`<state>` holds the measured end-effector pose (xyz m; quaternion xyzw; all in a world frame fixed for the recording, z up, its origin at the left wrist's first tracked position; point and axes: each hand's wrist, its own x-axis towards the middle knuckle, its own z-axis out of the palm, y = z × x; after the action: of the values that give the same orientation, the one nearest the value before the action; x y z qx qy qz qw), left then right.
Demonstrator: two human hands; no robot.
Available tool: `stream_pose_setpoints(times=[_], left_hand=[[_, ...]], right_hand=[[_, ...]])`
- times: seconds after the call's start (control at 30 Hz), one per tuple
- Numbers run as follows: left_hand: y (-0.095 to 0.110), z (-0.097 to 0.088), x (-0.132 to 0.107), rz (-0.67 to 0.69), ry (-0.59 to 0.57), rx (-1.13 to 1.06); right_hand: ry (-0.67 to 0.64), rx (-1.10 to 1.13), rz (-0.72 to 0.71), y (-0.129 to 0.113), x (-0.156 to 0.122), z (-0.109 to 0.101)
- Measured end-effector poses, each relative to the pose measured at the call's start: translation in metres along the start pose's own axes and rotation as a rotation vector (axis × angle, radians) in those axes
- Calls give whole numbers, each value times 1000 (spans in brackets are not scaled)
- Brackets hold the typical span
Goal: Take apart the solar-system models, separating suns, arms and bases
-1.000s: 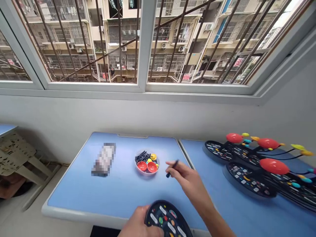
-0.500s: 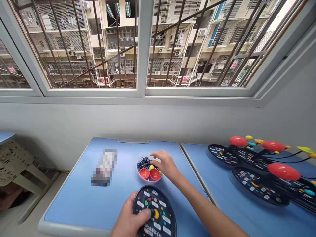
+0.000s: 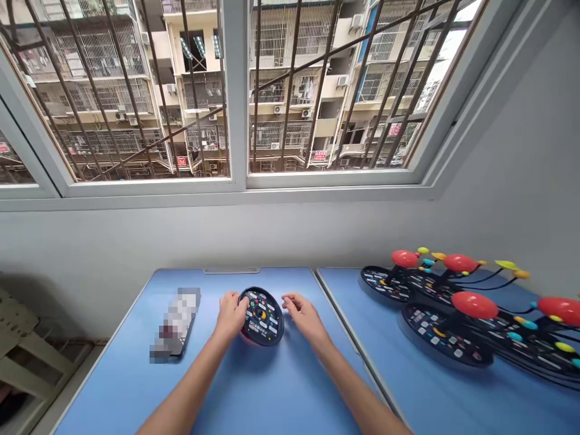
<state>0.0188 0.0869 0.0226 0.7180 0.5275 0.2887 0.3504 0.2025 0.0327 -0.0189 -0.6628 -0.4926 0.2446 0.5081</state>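
My left hand (image 3: 231, 314) is clamped on the left rim of the black disc (image 3: 261, 315), thumb across its printed face and fingers wrapped behind the edge. My right hand (image 3: 301, 311) sits just to the right of the disc with the fingers curled inward. I cannot tell whether they pinch anything small, or whether they touch the disc's edge. The disc is tilted, its face with coloured dots and white labels turned toward me, and it sits over the far middle of the blue table (image 3: 254, 393). A sliver of red shows under its near edge, but I cannot make out what it belongs to.

Left of my left hand, apart from it, a blurred object (image 3: 174, 323) lies flat on the same table. To the right a second blue table (image 3: 380, 386) butts against the first. On it lie several models (image 3: 430, 308): black discs of the same sort carrying red balls and smaller yellow and teal pieces on thin black arms. Beyond both tables a grey wall (image 3: 113, 241) rises to a barred window (image 3: 235, 96). At the far left edge a pale chair (image 3: 16, 338) stands on the floor.
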Motion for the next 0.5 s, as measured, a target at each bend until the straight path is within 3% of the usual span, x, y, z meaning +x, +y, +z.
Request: stream_pose_setpoints(times=[0.1,0.23,0.37,0.5], left_hand=[[-6,0,7,-8,-16,89],[-20,5,12,-30,-49,-42],[-36,11,14,60,-17,-137],[-40,14,12,128,10,-75]], right_hand=[[-12,19,-14,-4,-2,5],[-17,-4,-14,-10,-6,10],[19,-56,-58,-10,-11,13],[27,-122,-136,-8,-12,13]])
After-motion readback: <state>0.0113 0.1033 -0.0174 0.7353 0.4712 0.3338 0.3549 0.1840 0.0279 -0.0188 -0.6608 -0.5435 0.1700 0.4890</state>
